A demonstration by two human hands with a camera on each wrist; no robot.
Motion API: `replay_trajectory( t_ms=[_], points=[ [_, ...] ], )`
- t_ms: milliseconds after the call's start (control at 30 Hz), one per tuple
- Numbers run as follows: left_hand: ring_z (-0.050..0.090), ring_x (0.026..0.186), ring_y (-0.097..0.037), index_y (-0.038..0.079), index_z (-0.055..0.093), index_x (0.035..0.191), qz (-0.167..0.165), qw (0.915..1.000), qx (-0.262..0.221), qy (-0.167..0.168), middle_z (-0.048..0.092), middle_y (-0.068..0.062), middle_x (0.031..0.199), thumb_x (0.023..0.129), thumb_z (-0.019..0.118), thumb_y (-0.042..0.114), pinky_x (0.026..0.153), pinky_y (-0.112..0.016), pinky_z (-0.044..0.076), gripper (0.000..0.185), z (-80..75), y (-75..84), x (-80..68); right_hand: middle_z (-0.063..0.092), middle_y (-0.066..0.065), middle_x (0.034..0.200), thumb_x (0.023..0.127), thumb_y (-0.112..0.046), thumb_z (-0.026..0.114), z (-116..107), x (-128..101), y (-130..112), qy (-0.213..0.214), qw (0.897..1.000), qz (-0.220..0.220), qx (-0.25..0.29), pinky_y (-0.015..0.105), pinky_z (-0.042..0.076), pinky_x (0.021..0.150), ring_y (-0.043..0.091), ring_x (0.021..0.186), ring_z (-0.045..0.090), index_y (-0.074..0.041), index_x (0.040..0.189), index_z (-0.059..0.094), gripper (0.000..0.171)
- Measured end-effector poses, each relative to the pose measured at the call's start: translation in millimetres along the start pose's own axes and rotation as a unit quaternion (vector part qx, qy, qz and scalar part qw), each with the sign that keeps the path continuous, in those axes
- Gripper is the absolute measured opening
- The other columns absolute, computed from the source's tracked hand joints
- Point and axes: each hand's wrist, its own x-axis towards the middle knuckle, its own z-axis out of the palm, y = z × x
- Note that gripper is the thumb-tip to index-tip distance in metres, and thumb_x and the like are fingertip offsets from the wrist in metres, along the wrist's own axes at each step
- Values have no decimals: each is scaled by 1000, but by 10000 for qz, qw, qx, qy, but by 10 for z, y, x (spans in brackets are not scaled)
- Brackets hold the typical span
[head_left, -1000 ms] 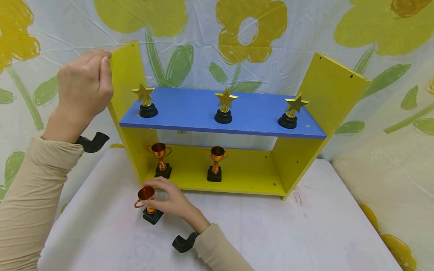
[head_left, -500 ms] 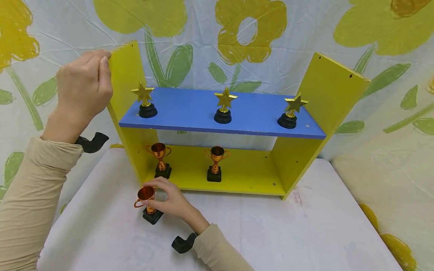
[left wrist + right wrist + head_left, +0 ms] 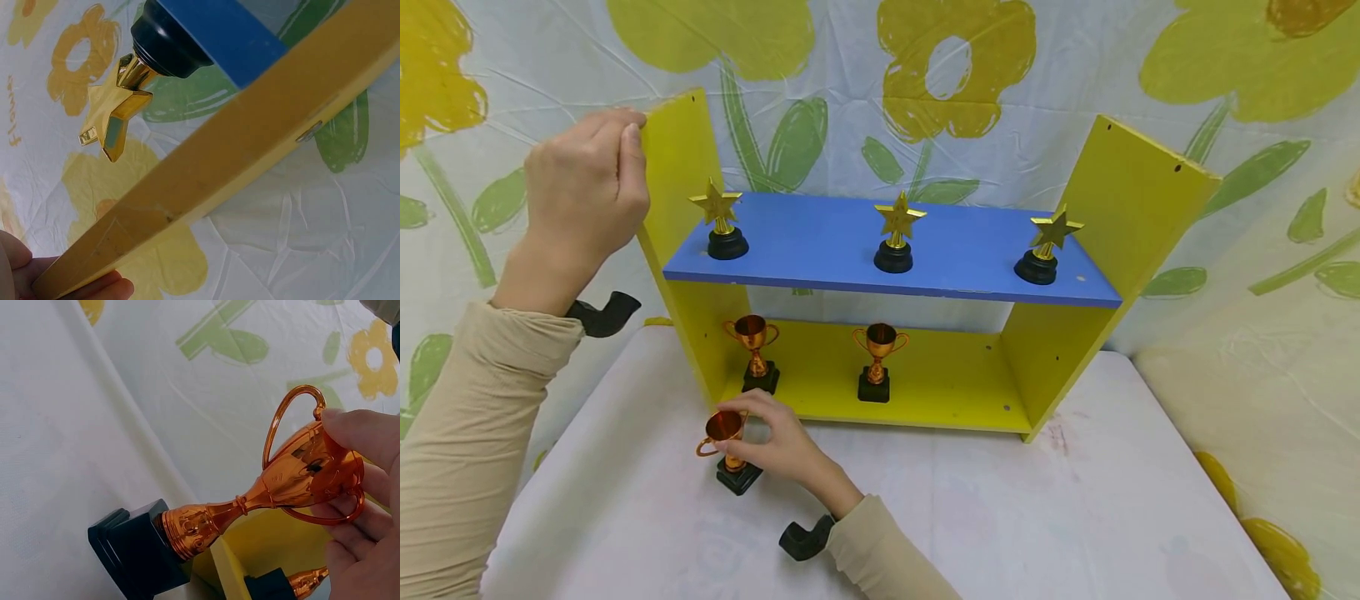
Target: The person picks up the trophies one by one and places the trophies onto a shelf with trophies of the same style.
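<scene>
My left hand (image 3: 587, 179) grips the upper corner of the yellow left side panel (image 3: 681, 137) of a small shelf; in the left wrist view its fingertips (image 3: 115, 290) curl round the panel's end. In front of the shelf's lower left, my right hand (image 3: 782, 442) pinches a copper-coloured trophy cup (image 3: 724, 427) by its bowl, between thumb and fingers. This trophy cup (image 3: 294, 475) has two looped handles and a black square base (image 3: 137, 550). Whether the base touches the table cannot be told.
Two similar trophy cups stand on the yellow bottom board (image 3: 947, 375), one at left (image 3: 758, 367), one in the middle (image 3: 877, 342). Gold star trophies stand on the blue shelf (image 3: 820, 233): left (image 3: 718, 208), middle (image 3: 897, 221), right (image 3: 1051, 233). White cloth covers the table (image 3: 1000, 517).
</scene>
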Motion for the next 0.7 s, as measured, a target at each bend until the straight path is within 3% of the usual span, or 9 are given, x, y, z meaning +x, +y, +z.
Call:
replay_trajectory(
  t_ms=[233, 700],
  points=[
    [66, 89, -52, -9, 69, 110, 0, 10000, -6, -42, 70, -23, 110, 103, 39, 18, 60, -64, 44, 41, 2, -15, -6, 61, -4, 123, 87, -15, 77, -15, -2, -4, 46, 10000, 28, -18, 29, 47, 98, 3, 114, 53, -13, 129, 65, 44],
    [66, 90, -51, -8, 70, 110, -59, 10000, -15, 26, 70, -22, 110, 103, 39, 18, 59, -63, 43, 41, 3, -7, -7, 60, -4, 124, 87, -15, 77, -94, 1, -37, 265, 9996, 14, -27, 30, 44, 101, 5, 117, 53, -10, 129, 64, 44]
  ],
)
